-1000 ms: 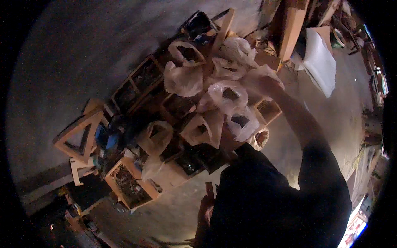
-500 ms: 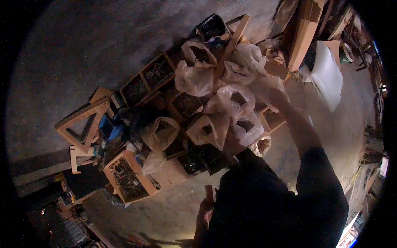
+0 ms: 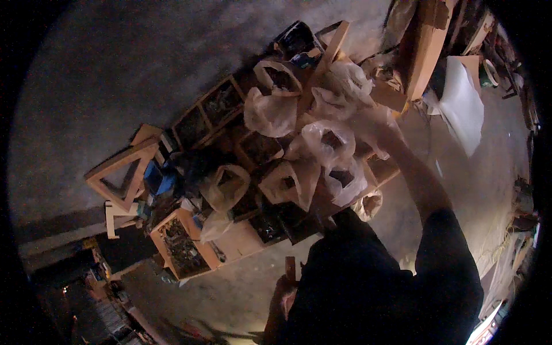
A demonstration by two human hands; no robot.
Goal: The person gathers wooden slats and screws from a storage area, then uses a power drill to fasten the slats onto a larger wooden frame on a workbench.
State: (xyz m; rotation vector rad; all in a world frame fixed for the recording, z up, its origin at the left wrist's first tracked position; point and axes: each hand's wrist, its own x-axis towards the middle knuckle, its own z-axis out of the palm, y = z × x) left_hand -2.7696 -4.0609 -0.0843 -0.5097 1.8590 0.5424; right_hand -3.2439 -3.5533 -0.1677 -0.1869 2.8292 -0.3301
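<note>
The left hand (image 3: 283, 295) is closed around a brown block (image 3: 291, 269), off the near edge of the tabletop (image 3: 241, 240). The right hand (image 3: 374, 123) is at the bags (image 3: 329, 144) near the right end; blur prevents determining its opening or grip. A box (image 3: 198, 238) occupies the near left corner.

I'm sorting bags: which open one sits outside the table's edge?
The pale bag beside the dark clothing, outside the table; the other open bags sit within its edges.

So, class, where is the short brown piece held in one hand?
In the head view, the brown piece sticks up from the person's left hand, low near the middle, just left of the dark shirt.
</note>
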